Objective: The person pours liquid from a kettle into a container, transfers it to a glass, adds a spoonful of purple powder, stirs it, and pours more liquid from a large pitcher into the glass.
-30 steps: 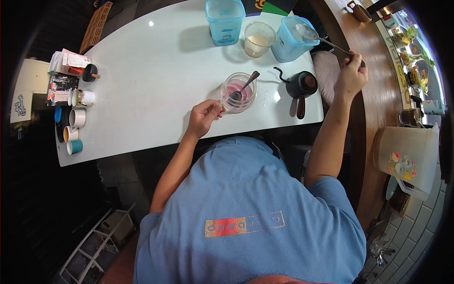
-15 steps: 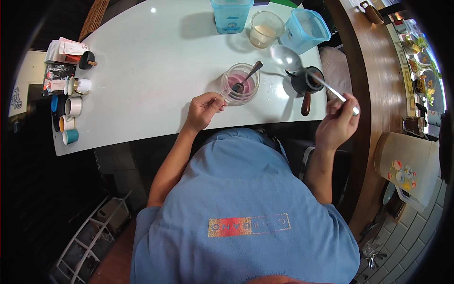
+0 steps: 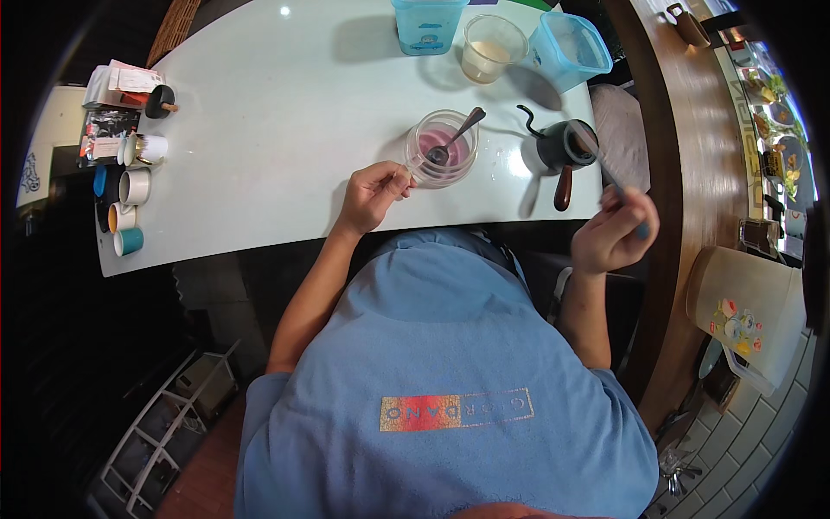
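Observation:
A clear glass cup (image 3: 467, 164) with pink liquid stands near the table's front edge. My left hand (image 3: 374, 195) pinches its handle between thumb and fingers. Inside the cup leans a dark metal teaspoon (image 3: 469, 124), its handle over the rim toward the far right. My right hand (image 3: 616, 233) is raised off the table's right corner, closed around the end of a long-handled spoon (image 3: 610, 173). That spoon is blurred and passes above a small black gooseneck kettle (image 3: 552, 154) with a brown wooden handle; its bowl is hard to make out.
On the white table (image 3: 259, 156), a plastic cup (image 3: 494, 69) of pale contents stands between two light-blue containers, one at the back (image 3: 428, 30) and one at right (image 3: 571, 56). Several mugs (image 3: 134, 188) line the left edge. A wooden counter (image 3: 679, 173) runs along the right.
The long-handled spoon has turned in my right hand; its bright bowl no longer shows over the table. My left hand still holds the cup's handle. The view has shifted slightly.

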Demonstrator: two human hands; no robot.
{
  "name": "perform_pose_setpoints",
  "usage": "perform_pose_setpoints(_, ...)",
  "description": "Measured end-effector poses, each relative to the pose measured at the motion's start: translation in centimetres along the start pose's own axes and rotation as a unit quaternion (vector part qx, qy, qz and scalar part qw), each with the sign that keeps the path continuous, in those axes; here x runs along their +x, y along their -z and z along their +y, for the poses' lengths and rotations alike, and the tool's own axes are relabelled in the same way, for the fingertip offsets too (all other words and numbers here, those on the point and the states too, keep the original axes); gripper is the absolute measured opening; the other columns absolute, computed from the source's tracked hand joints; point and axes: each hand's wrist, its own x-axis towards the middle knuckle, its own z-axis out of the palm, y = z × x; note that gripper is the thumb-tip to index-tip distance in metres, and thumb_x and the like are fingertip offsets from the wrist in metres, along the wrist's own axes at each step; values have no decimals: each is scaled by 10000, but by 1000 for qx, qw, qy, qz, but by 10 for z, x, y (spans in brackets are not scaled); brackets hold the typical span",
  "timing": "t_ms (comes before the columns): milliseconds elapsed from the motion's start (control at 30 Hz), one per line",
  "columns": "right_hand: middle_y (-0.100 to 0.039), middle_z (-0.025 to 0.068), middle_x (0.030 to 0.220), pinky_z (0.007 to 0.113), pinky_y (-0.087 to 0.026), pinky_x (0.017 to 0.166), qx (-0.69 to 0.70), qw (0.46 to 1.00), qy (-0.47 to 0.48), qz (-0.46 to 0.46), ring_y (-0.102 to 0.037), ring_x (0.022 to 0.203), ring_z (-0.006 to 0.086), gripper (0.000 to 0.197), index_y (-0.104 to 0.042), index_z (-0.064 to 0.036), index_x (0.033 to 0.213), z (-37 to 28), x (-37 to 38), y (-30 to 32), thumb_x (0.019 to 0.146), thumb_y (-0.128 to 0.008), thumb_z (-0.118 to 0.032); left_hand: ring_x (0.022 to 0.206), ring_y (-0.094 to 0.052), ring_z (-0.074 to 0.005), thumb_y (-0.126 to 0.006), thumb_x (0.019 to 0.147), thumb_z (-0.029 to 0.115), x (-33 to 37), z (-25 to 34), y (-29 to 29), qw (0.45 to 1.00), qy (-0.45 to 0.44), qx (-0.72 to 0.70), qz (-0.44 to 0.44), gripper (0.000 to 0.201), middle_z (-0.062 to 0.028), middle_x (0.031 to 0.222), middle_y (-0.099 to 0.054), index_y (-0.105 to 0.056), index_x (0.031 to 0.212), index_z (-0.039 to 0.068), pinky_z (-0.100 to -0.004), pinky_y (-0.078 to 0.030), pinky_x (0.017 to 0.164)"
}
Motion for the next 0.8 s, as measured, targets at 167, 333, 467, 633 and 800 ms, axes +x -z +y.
perform_pose_setpoints(167, -538, 46, 724, 218, -375, 532, -94, 981, -90, 144, -451, 599, 88, 218, -560, 16, 948, 18, 64, -3, 968, -459, -176, 686, -567, -87, -562, 924, 170, 2, -2, 1, 1000, -4, -9, 8, 190, -45, 779, -631, -620, 857, 1, -225, -467, 628)
perform_pose_setpoints(333, -583, 31, 698, 221, -421, 563, -194, 975, -86, 72, -519, 595, 96, 241, -632, -16, 917, 52, 94, -20, 950, -484, -203, 717, -559, -92, -517, 951, 256, 1, -2, 3, 1000, 7, 13, -14, 288, -56, 829, -611, -596, 847, -1, -221, -461, 658)
perform_pose_setpoints(467, -646, 68, 694, 258, -474, 617, -289, 953, -67, -54, -617, 629, 157, 221, -656, -33, 921, 72, 103, -41, 916, -528, -213, 714, -561, -92, -515, 952, 257, 1, -2, 3, 1000, 6, 10, -13, 291, -58, 829, -611, -596, 848, -3, -220, -461, 653)
perform_pose_setpoints(633, -665, 135, 774, 325, -494, 681, -318, 926, -146, -145, -654, 717, 265, 248, -647, -26, 946, 86, 102, -62, 904, -524, -237, 710, -567, -90, -521, 947, 258, 2, -3, 3, 1000, 13, 0, -6, 297, -54, 813, -615, -607, 871, -15, -219, -460, 640)
perform_pose_setpoints(800, -668, 150, 798, 352, -493, 723, -344, 908, -163, -177, -652, 778, 313, 284, -649, -27, 948, 92, 101, -68, 906, -504, -268, 710, -569, -88, -530, 941, 261, 3, -1, 3, 1000, 17, 8, -7, 296, -50, 801, -616, -614, 887, -17, -215, -458, 636)
